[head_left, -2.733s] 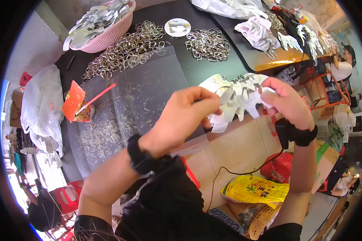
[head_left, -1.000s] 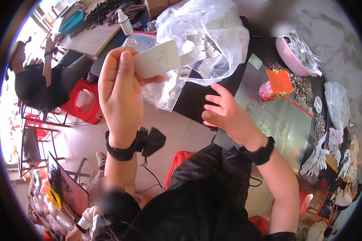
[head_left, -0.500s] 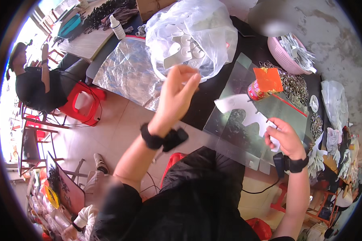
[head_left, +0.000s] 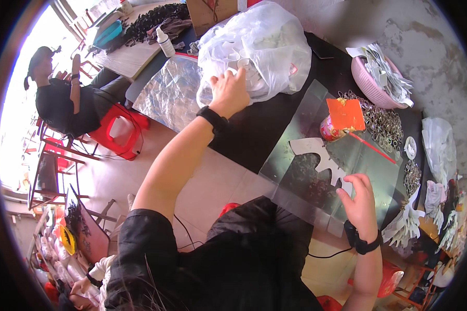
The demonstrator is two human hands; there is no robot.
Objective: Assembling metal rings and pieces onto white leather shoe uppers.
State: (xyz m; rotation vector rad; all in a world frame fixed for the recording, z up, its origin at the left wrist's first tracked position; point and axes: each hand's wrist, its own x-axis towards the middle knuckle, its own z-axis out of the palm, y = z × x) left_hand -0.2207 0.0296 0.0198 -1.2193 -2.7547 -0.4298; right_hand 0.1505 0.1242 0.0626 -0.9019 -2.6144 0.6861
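Observation:
My left hand (head_left: 230, 94) reaches to the mouth of a clear plastic bag (head_left: 277, 49), its fingers apart at the white cut-out pieces (head_left: 239, 61) inside. Its fingertips partly cover those pieces, so contact is hard to judge. A white cut-out piece (head_left: 324, 158) with a scalloped edge lies on a clear sheet (head_left: 301, 189). Around its near right end, my right hand (head_left: 360, 205) has thumb and fingers spread apart. Just beyond the piece stands a small can (head_left: 331, 129) with an orange flat card (head_left: 346, 115) on top.
A red stick (head_left: 373, 149) lies right of the can, beside a heap of metal rings (head_left: 381, 122). Farther back is a pink basket (head_left: 373, 85) of white strips. A white bottle (head_left: 165, 43) stands at the far left of the black table (head_left: 244, 140). Another person (head_left: 59, 101) sits left.
My left hand has moved forward to the bag, its fingers spreading. The white piece, held raised in my right hand before, now lies on the sheet, and the right fingers have parted.

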